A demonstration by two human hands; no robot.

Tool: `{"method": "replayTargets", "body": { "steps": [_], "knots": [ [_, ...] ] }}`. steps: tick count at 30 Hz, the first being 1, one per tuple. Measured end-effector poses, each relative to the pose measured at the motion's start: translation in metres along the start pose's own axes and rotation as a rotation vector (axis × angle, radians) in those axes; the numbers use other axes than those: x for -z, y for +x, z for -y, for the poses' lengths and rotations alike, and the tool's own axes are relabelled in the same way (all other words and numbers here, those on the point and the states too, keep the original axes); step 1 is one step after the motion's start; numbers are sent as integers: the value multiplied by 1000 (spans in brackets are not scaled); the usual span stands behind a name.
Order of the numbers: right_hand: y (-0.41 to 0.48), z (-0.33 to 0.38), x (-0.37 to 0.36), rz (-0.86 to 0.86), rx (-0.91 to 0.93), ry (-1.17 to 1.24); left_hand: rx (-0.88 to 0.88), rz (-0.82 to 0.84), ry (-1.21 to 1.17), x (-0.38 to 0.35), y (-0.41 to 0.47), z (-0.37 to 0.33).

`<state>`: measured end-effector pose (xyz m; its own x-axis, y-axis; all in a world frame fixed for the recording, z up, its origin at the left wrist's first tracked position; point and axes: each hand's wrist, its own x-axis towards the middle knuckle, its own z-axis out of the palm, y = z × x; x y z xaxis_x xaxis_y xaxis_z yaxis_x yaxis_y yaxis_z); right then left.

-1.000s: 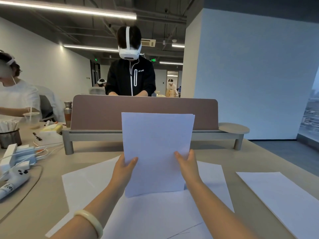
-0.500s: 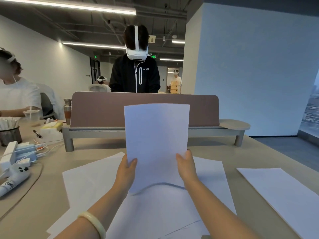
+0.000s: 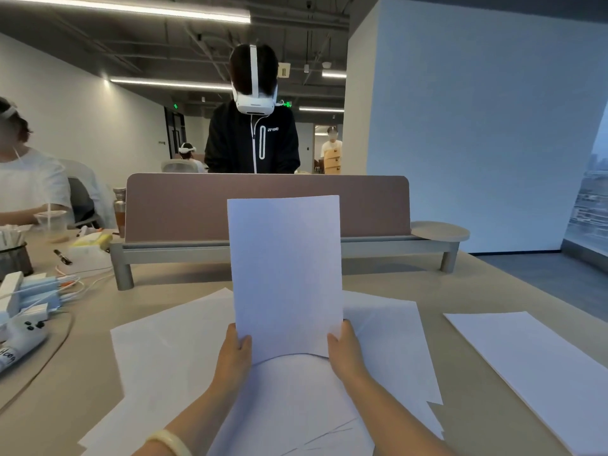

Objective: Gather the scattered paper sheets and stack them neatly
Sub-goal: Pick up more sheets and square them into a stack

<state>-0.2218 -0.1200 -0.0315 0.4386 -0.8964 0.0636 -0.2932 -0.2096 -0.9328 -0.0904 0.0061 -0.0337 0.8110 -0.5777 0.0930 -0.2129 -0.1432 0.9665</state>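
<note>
Upright paper sheets (image 3: 284, 271) stand on loose sheets (image 3: 171, 350) covering the table (image 3: 65, 390). The left hand (image 3: 235, 355) and right hand (image 3: 345, 352) grip their lower side edges, fingers hidden behind. The black jacket (image 3: 237, 143) opposite has a logo beginning "YONE".

A: Fingers of left hand (image 3: 235, 353), right hand (image 3: 345, 352)?
B: Behind the held sheets (image 3: 284, 274); thumbs only in front; sheet count unreadable.
A: Edges?
B: Far-right sheet (image 3: 539, 366) cut at right and bottom; loose sheets (image 3: 171, 357) run off the bottom; white device (image 3: 23, 340) handwriting cropped at left.
</note>
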Motion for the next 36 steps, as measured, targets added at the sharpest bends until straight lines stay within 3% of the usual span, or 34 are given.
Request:
{"method": "replayTargets", "body": {
  "steps": [7,20,26,36],
  "knots": [
    [6,-4,41,-93,-15,-12,-10,38,39,-30,-7,-33],
    [-21,-63,240,-434,-97,-203,-127,462,100,-194,-61,-79],
    [-40,-101,323,-612,-235,-315,-136,637,101,-266,-105,-94],
    [-47,-151,400,-663,-351,-541,-126,815,140,-339,-147,-99]
  ]
}}
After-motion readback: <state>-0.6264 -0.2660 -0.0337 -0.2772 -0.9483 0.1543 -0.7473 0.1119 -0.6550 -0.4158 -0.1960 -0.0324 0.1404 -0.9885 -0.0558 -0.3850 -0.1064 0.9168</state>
